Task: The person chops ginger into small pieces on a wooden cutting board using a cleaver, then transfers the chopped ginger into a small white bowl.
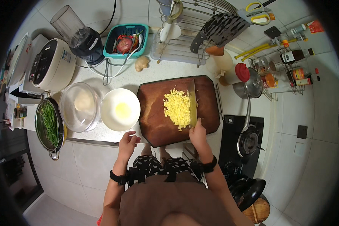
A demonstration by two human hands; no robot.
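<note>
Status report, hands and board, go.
Right hand grips cleaver, blade against chopped yellow pile. Left hand rests empty at counter edge by white bowl. Cutting board unobstructed.

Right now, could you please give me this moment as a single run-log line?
right hand: grips knife, blade beside chopped yellow pile | left hand: rests at counter edge near white bowl | cutting board: wooden, flat

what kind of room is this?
Most likely a home kitchen. The right hand holds a cleaver over chopped yellow food on a wooden cutting board; a gas burner and a rice cooker sit on the tiled counter.
</note>
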